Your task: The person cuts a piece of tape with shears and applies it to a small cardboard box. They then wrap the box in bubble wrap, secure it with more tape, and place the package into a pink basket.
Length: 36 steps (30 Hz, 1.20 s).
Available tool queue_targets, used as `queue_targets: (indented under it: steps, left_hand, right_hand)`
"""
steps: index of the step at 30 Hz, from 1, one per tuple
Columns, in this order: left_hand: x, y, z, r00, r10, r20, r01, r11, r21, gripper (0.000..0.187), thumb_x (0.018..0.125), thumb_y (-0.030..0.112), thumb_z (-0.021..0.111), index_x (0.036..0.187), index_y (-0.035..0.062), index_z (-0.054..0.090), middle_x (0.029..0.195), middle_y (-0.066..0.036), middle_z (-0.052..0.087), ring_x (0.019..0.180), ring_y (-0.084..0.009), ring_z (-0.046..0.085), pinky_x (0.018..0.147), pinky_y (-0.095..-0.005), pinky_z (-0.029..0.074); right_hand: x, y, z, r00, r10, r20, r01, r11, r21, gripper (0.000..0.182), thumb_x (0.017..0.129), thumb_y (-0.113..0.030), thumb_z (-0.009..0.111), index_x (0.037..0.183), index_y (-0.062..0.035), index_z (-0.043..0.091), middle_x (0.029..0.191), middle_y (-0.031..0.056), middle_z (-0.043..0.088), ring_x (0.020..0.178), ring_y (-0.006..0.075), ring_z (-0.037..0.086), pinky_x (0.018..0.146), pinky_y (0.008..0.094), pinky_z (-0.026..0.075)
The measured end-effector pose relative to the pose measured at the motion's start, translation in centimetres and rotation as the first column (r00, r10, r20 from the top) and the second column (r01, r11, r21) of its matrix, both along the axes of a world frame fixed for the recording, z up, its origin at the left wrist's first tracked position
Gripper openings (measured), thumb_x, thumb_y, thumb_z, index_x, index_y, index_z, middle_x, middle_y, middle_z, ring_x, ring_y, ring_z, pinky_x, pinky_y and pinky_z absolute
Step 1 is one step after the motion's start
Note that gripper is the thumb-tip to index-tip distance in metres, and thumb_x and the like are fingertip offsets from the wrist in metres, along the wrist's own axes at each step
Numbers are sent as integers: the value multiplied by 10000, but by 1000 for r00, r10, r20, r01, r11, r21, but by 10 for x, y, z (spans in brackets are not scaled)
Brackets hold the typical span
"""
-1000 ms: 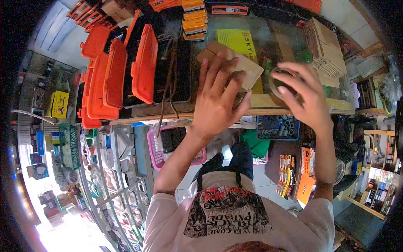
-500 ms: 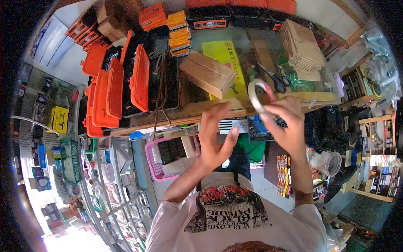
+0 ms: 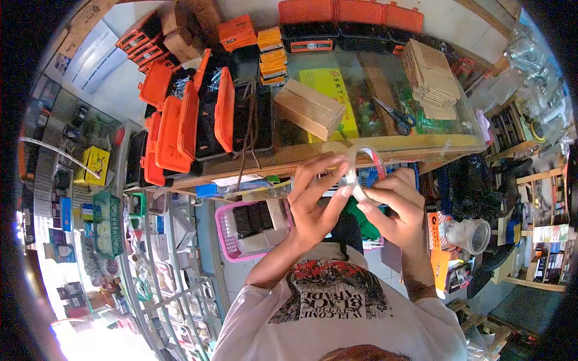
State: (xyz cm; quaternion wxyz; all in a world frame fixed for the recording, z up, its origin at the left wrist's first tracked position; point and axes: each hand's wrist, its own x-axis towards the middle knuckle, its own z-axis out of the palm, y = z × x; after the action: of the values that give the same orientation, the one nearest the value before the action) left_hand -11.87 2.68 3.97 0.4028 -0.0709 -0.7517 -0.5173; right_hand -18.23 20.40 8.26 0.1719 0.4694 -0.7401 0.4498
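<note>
A roll of clear tape (image 3: 350, 174) with a red-and-white inner core is held up in front of the counter's wooden edge. My right hand (image 3: 397, 204) grips its right side between thumb and fingers. On the left side of the roll, the thumb and fingertips of my left hand (image 3: 316, 195) meet its rim. Whether a loose tape end is pinched there is too small to tell. Just beyond the hands, a closed brown cardboard box (image 3: 310, 108) lies at an angle on the glass counter, partly over a yellow SKT packet (image 3: 328, 84). Scissors (image 3: 395, 116) lie right of it.
Open orange-lidded cases (image 3: 177, 135) crowd the counter's left side. Small yellow-orange boxes (image 3: 273, 57) are stacked behind. Flat folded cartons (image 3: 430, 78) pile up at right. Below the counter, a pink basket (image 3: 226, 240) holds black items; a clear jar (image 3: 472, 236) stands right.
My left hand has come from apart to touching the tape roll. My right hand has lowered the roll slightly and brought it leftward. The camera view has shifted a little.
</note>
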Motion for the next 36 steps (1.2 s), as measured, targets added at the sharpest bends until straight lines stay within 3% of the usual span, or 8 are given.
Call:
queue_targets:
  steps: [4,7,11,14,18,19,28,36]
  left_hand:
    - [7,-5,0,997,-47,-55,48,998,27,433,864,58,767,1273,-17,643,1238,-179,667,1176,-331,620,1024,-398,461]
    - [21,1,-3,936,-353,1,318,842,436,715,843,172,822,1438,9,461,1360,-206,570,1291,-341,539,1082,-429,411]
    - [12,-17,19,992,-118,-32,117,993,-22,1037,712,402,917,1507,40,358,1517,-242,365,1439,-385,344,1153,-510,315]
    - [10,-25,26,968,-251,-11,250,968,-21,1052,656,347,940,1495,86,362,1507,-254,381,1413,-386,394,1157,-516,302]
    - [12,-21,19,911,-381,-157,405,896,179,1025,623,264,959,1465,82,403,1442,-257,452,1335,-377,489,1062,-502,452]
    - [12,-28,22,937,-320,-139,328,944,32,994,621,238,960,1447,80,428,1430,-261,458,1307,-375,516,990,-475,524]
    - [23,-28,26,962,-184,-199,187,982,-8,862,616,228,962,1358,65,555,1446,-276,487,1295,-406,560,961,-466,520]
    - [32,-32,26,971,-73,-227,59,996,-68,810,646,216,952,1340,55,567,1426,-272,490,1269,-408,572,995,-493,516]
  right_hand:
    - [8,-3,9,999,26,-41,-24,999,48,252,758,-157,860,968,-64,756,916,26,705,794,230,630,795,399,423]
    - [10,-6,6,996,86,16,-85,996,-19,233,787,-154,841,967,-46,741,941,54,712,827,255,637,826,419,438]
    - [15,-13,-13,930,269,251,-205,946,-252,198,840,-132,790,971,-7,710,972,132,717,911,304,660,897,442,462]
    - [20,-22,-17,867,386,314,-264,892,-367,215,856,-125,780,953,30,667,931,154,706,856,290,618,820,430,474]
    - [21,-19,-4,800,463,381,-360,879,-313,257,823,-90,725,1053,22,698,1002,161,704,924,297,652,888,408,467]
    - [21,-21,0,755,498,427,-374,861,-343,271,825,-97,710,1067,25,696,1003,157,703,917,295,649,881,403,467]
    - [45,-30,38,474,425,771,-198,905,-376,161,942,-112,639,1004,25,700,880,66,701,781,108,607,725,271,473]
    - [52,-41,23,558,431,710,-193,899,-394,125,932,-60,620,968,34,694,898,80,721,818,119,658,760,286,509]
